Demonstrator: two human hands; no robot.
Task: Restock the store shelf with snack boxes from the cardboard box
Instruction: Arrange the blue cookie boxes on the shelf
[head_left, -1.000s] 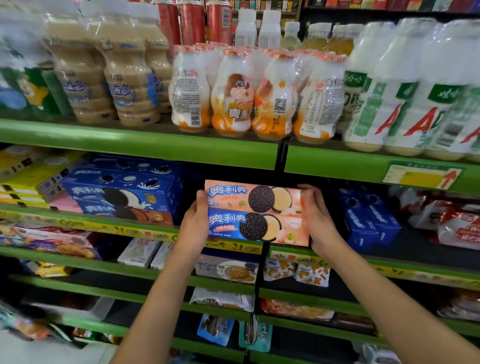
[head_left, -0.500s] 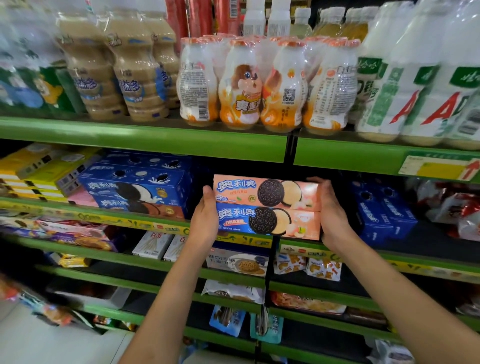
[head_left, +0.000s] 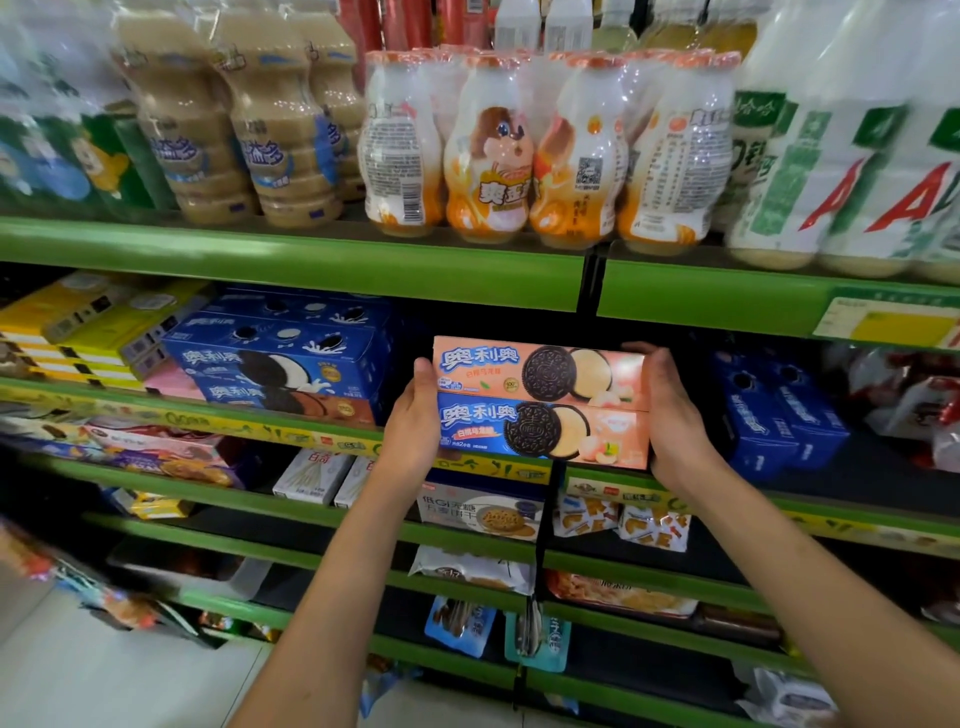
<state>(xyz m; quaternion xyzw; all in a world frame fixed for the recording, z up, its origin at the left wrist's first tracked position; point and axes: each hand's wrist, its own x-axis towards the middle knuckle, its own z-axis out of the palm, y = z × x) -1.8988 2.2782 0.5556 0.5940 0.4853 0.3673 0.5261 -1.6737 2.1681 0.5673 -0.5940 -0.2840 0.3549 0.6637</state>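
We grasp a stack of two peach-coloured cardboard cookie boxes (head_left: 540, 405) between both hands, the left hand (head_left: 413, 421) clasping its left end and the right hand (head_left: 670, 415) curled round its right end. We hold it at the front edge of the green metal shelf (head_left: 291, 434), between the blue cookie boxes (head_left: 280, 364) and the dark blue packs (head_left: 779, 410).

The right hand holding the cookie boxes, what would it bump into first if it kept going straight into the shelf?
Probably nothing soon: the right hand points into a dark gap behind the peach cookie boxes. The blue boxes sit just to its right, so it might brush them; depth is unclear.
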